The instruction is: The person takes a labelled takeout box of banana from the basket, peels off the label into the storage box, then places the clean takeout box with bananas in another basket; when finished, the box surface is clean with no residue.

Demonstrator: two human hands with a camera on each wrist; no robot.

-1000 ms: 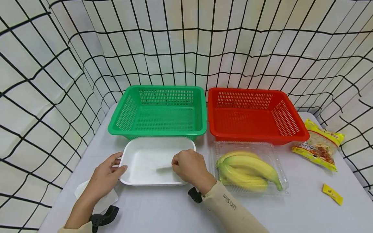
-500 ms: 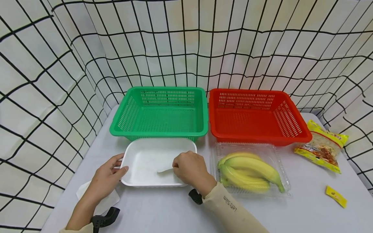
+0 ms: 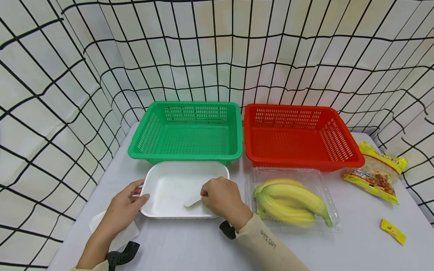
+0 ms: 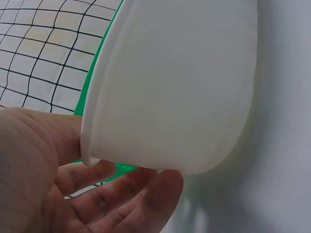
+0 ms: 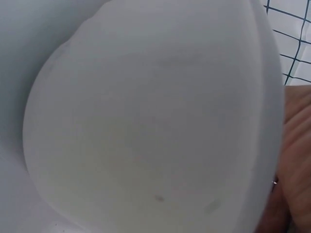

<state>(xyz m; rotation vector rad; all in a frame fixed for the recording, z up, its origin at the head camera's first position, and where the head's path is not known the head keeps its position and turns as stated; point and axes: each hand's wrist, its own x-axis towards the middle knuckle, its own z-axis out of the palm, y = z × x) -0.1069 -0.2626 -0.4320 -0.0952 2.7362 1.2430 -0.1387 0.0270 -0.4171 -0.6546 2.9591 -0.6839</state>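
Note:
In the head view a shallow white tray (image 3: 166, 188) lies on the table. My left hand (image 3: 125, 207) holds its left edge; in the left wrist view the thumb is at the rim and the fingers (image 4: 121, 194) are against the outer wall. Over the tray's right half, my right hand (image 3: 222, 197) is curled and pinches a thin white piece (image 3: 192, 202), whose rounded end sticks out to the left above the tray floor. Its kind is unclear, as the hand hides the rest. The right wrist view is mostly filled by the tray's outer side (image 5: 146, 121).
Green (image 3: 184, 156) and red (image 3: 301, 163) baskets stand behind. Bananas (image 3: 291, 199) lie in a clear plastic box (image 3: 322, 180) at right, past which are a yellow snack bag (image 3: 378, 173) and a small yellow packet (image 3: 393, 231). A white piece (image 3: 125, 235) lies under the left forearm.
The white piece in my right hand has turned, from a blurred dark sliver to a broader, paler face. Both hands stay nearly in place, and the tray has not moved noticeably.

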